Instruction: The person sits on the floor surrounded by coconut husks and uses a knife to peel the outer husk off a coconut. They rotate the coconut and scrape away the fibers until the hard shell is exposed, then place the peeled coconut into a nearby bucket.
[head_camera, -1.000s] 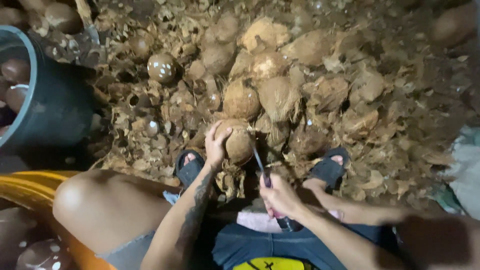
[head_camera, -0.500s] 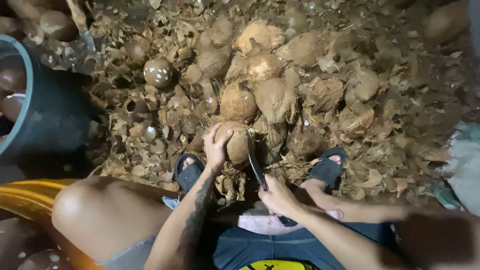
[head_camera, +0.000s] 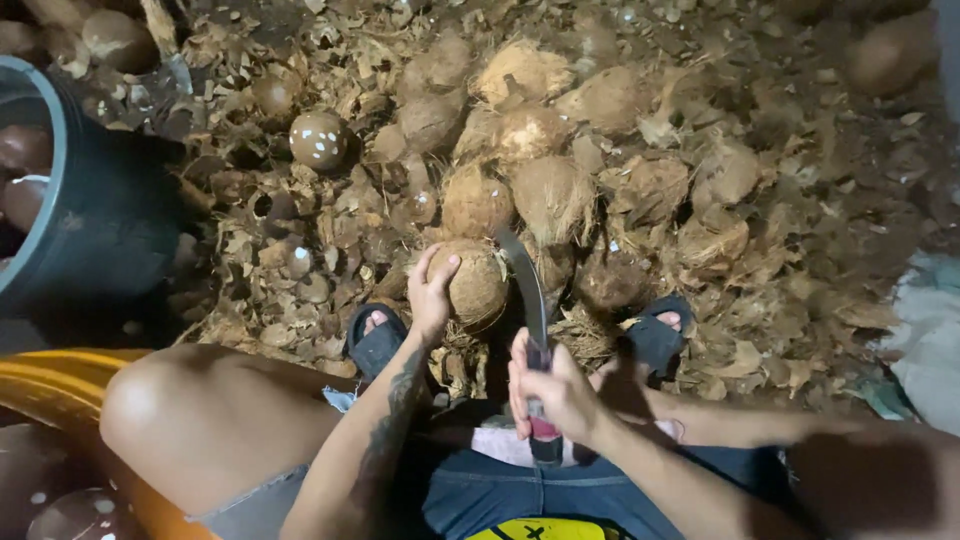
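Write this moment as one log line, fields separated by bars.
left hand: holds coconut | right hand: grips knife, blade beside coconut | ground: husk pile

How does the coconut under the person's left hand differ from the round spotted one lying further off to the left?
The held coconut is pale tan and covered in rough fibre; the spotted coconut is dark brown, smooth and flecked with white. The held one has the left hand on it, with the knife in the right hand beside it; the spotted one lies untouched among husk scraps. The held one looks larger. Both are roundish.
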